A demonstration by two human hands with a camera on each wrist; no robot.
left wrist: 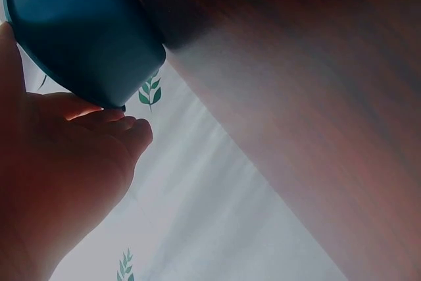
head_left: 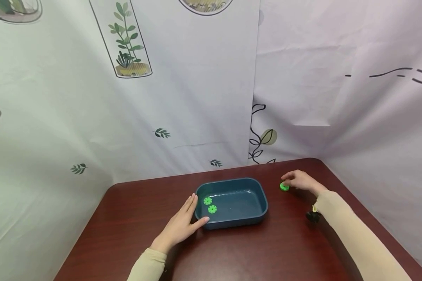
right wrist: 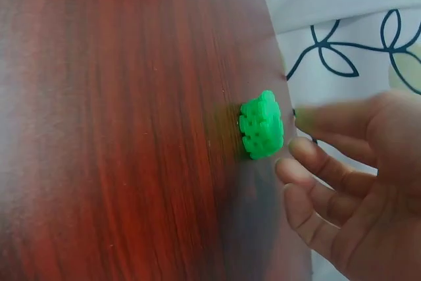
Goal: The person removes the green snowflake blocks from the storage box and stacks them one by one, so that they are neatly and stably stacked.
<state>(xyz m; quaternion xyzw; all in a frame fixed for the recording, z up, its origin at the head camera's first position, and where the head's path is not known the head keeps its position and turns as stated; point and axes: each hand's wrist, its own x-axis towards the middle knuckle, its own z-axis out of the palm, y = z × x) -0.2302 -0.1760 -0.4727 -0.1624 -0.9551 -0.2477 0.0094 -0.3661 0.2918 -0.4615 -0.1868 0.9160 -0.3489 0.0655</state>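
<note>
A dark teal rectangular tray [head_left: 236, 225] sits on the table, with two flat green notched discs [head_left: 212, 209] lying inside at its left end. My left hand [head_left: 178, 227] rests against the tray's near left corner, fingers extended along the left side and thumb at the front rim. In the left wrist view, fingers [left wrist: 135, 133] touch the tray's outer wall [left wrist: 99, 44]. To the right of the tray, a short stack of green notched discs [right wrist: 262, 126] stands on the table. Beside it my right hand [right wrist: 348, 176] hovers, fingers loosely bent, with a small gap to the stack.
The reddish-brown wooden table [head_left: 137, 218] ends at a white fabric backdrop [head_left: 197, 97] with plant drawings. A small black object [head_left: 313, 216] is below the right wrist, partly beside the sleeve; its kind is unclear.
</note>
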